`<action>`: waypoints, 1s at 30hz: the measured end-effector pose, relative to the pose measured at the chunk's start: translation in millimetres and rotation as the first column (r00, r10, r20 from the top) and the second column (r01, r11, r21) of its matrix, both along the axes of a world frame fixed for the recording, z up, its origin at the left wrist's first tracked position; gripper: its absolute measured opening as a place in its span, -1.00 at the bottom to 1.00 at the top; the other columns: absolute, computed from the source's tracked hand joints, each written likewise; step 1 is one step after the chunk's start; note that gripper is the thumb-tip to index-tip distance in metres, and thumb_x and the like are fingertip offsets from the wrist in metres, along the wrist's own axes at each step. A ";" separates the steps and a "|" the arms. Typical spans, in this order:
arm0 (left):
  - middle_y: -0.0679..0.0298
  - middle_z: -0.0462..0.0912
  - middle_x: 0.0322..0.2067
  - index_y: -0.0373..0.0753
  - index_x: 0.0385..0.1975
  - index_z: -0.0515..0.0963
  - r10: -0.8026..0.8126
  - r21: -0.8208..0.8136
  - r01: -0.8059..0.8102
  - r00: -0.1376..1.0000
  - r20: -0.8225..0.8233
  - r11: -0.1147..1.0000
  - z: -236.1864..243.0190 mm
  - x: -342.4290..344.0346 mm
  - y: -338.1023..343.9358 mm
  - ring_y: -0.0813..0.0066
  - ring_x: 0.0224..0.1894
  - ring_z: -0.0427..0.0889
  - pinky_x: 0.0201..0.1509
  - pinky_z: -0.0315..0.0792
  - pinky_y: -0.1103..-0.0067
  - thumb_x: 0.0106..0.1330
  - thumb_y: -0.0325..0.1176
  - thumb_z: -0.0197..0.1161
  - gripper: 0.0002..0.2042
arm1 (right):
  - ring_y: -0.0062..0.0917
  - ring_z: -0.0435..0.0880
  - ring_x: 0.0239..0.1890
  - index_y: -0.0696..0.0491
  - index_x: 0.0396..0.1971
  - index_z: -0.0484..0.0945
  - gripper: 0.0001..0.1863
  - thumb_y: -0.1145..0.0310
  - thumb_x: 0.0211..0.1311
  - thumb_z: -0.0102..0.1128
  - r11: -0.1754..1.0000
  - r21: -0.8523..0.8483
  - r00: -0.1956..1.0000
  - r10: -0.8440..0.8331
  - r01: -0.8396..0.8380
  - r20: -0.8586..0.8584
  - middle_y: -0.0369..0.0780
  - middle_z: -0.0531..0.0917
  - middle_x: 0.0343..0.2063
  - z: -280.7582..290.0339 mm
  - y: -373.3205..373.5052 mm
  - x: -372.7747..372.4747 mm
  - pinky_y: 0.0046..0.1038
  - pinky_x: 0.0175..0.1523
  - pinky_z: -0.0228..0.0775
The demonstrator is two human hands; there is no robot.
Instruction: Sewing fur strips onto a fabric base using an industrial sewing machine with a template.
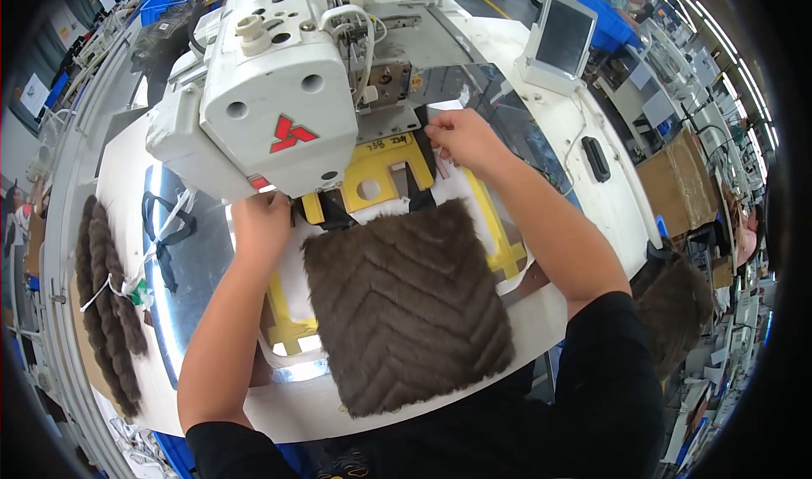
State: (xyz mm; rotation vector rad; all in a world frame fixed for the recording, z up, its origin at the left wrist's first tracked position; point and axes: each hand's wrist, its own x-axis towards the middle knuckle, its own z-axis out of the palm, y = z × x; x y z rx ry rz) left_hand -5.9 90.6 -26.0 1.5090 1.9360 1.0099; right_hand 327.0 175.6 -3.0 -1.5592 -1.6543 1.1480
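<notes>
A brown chevron-patterned fur panel lies between my forearms, below a white sewing machine head. Behind it sits a yellow slotted template with dark strips under it, inside a larger white frame edged in yellow. My left hand is closed at the template's left end, under the machine head; what its fingers grip is hidden. My right hand is pinched at the template's upper right, beside a dark strip; I cannot make out what it holds.
Fur strips and tangled straps lie left on the worktable. At right are a screen on a stand, a black oblong object, a cardboard box and more fur. Blue bins and co-workers are farther off.
</notes>
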 end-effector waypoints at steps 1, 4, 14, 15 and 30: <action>0.04 0.71 -0.36 -0.45 -0.09 0.57 0.002 0.015 -0.003 0.996 0.091 1.000 6.1 1.7 -9.3 0.31 -0.29 0.73 -0.17 0.57 0.43 0.25 -0.51 0.33 -0.74 | -0.55 0.62 -0.45 0.20 -0.26 0.63 -0.71 0.23 0.32 0.34 0.998 0.003 0.998 -0.064 0.064 0.017 -0.21 0.68 -0.40 3.4 -7.3 3.6 -0.45 -0.38 0.46; -0.03 0.66 -0.14 -0.42 0.07 0.45 -0.038 0.037 0.031 0.976 0.215 0.999 14.8 -7.7 -48.9 0.29 -0.16 0.71 -0.08 0.57 0.42 0.30 -0.49 0.33 -0.63 | -0.60 0.62 -0.35 0.15 0.00 0.57 -0.67 0.28 0.35 0.30 0.991 -0.024 0.991 -0.132 0.132 0.033 -0.25 0.64 -0.22 16.8 -37.3 10.8 -0.50 -0.38 0.50; 0.08 0.58 -0.06 -0.21 0.19 0.31 -0.015 -0.263 0.296 0.690 0.724 0.918 36.4 20.8 -103.7 0.46 -0.14 0.61 0.03 0.50 0.51 0.30 -0.54 0.38 -0.49 | -0.60 0.57 -0.09 0.12 0.12 0.45 -0.55 0.51 0.24 0.35 0.934 -0.356 0.906 -0.142 -0.010 -0.399 -0.26 0.53 0.00 16.8 -131.6 39.5 -0.48 -0.02 0.48; 0.11 0.63 -0.13 -0.19 0.19 0.31 -0.032 -0.271 0.323 0.693 0.720 0.907 37.1 26.9 -102.0 0.47 -0.16 0.61 0.01 0.51 0.51 0.31 -0.56 0.36 -0.50 | -0.62 0.56 -0.13 0.10 0.08 0.46 -0.58 0.53 0.24 0.34 0.926 -0.376 0.907 -0.134 -0.028 -0.398 -0.27 0.53 -0.02 15.0 -133.9 42.0 -0.52 -0.06 0.46; -0.06 0.68 -0.49 -0.32 0.18 0.57 -0.406 -0.175 0.401 0.914 0.010 0.899 27.1 35.0 -117.5 0.08 -0.51 0.69 -0.25 0.59 0.36 0.14 -0.48 0.23 -0.49 | -0.45 0.58 -0.47 0.16 -0.20 0.57 -0.82 0.44 0.25 0.31 0.983 -0.098 0.973 0.167 -0.153 0.162 -0.21 0.63 -0.52 15.7 -143.8 26.8 -0.40 -0.29 0.42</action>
